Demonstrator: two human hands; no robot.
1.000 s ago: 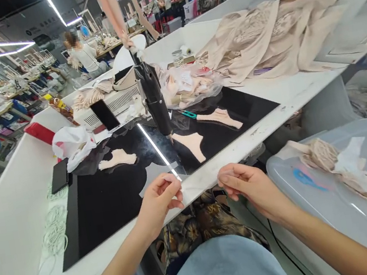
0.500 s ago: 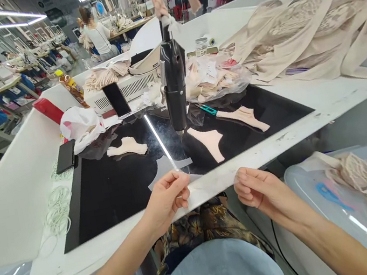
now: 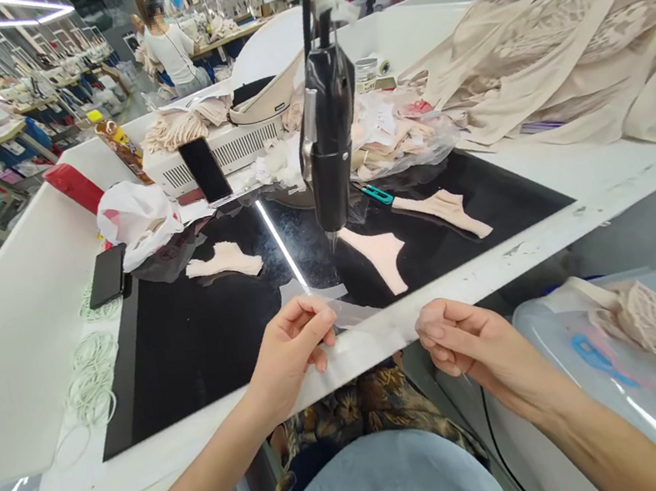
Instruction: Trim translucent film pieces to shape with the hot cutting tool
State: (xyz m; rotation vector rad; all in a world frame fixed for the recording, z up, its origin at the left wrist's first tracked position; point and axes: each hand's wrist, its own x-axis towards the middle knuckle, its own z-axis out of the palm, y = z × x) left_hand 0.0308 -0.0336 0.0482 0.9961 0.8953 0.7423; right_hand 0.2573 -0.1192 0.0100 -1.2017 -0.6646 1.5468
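My left hand (image 3: pixel 295 344) is closed in a pinch over the front edge of the black mat. Between my hands a thin see-through film (image 3: pixel 356 313) shows faintly, and its outline is hard to make out. Level with it on the right, my right hand (image 3: pixel 462 340) pinches the film's other side. A whitish translucent cut piece (image 3: pixel 329 291) lies on the mat behind my left fingers. Above the mat hangs a black electric screwdriver (image 3: pixel 330 143), tip down. Beige fabric cutouts lie around it: a stack (image 3: pixel 226 262), a Y-shaped piece (image 3: pixel 382 257) and another (image 3: pixel 445 210).
Teal thread snips (image 3: pixel 377 194) lie at the mat's back. Two phones, a white plastic bag (image 3: pixel 136 220) and pale green cord loops (image 3: pixel 90 380) line the left. Beige garments (image 3: pixel 550 62) cover the right back. A clear plastic bin (image 3: pixel 576 354) stands at lower right.
My hands keep their pinch and have barely moved. The hanging screwdriver appears farther right and more tilted, and the view has shifted slightly.
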